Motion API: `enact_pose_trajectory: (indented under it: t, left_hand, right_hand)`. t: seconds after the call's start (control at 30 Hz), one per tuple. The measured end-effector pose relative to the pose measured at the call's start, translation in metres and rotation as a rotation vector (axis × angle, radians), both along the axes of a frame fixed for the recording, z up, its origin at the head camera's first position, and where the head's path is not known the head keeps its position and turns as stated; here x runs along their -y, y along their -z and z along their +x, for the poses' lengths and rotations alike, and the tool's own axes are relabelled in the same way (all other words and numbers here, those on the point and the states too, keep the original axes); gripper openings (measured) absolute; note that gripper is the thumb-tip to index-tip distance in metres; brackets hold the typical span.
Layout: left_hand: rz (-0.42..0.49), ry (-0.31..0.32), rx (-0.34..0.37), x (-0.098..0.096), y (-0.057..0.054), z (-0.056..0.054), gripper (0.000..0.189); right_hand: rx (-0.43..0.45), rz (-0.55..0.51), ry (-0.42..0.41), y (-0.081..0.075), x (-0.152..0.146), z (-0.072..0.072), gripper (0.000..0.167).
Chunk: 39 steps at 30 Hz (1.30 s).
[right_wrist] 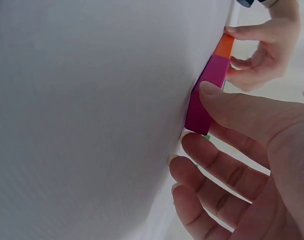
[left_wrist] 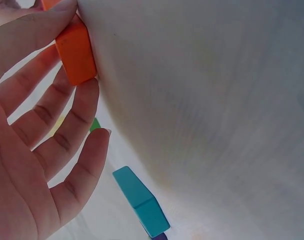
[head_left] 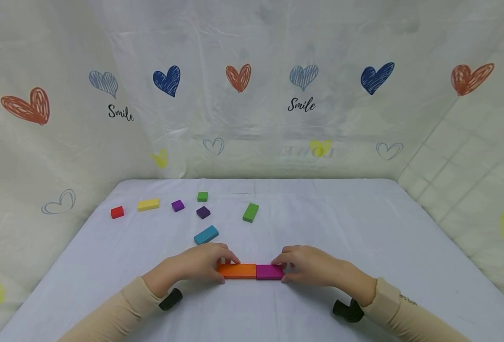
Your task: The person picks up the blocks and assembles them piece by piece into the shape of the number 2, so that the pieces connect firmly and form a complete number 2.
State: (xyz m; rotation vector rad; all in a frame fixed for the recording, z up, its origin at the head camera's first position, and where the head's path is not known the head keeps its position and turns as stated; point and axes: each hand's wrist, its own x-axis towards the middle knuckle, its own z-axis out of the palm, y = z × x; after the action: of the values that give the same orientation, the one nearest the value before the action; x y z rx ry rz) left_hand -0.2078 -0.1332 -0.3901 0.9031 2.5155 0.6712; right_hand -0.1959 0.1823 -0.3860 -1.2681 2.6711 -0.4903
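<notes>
An orange block and a magenta block lie end to end on the white tablecloth, their short ends touching. My left hand pinches the outer end of the orange block between thumb and fingers. At the other end, my right hand pinches the magenta block, thumb on the near side and index finger behind. In the left wrist view the remaining fingers are loosely bent beside the orange block. A blue block lies just beyond the left hand.
Farther back lie a red block, a yellow block, a purple block, a dark purple block, a small green block and a longer green block. A heart-printed curtain hangs behind the table.
</notes>
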Motion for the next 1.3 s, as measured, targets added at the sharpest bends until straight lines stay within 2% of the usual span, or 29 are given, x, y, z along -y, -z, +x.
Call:
enact_pose_trajectory:
  t: [0.6,0.97,1.13,1.3]
  left_hand:
    - [0.011,0.007,-0.001,0.0,0.003,-0.002,0.039]
    - [0.041,-0.006,0.029,0.006,0.001,-0.002,0.04]
    - [0.081,-0.031,0.017,0.019,-0.007,-0.011,0.04]
    - [0.132,-0.064,-0.039,0.04,-0.015,-0.028,0.04]
  right_hand:
    - [0.03,0.0,0.023,0.001,0.0,0.0,0.033]
    - [0.046,0.028,0.014,-0.001,0.002,-0.002,0.036]
    - [0.026,0.039,-0.001,-0.001,0.002,-0.003,0.037]
    - [0.012,0.046,-0.025,-0.003,0.003,-0.004,0.04]
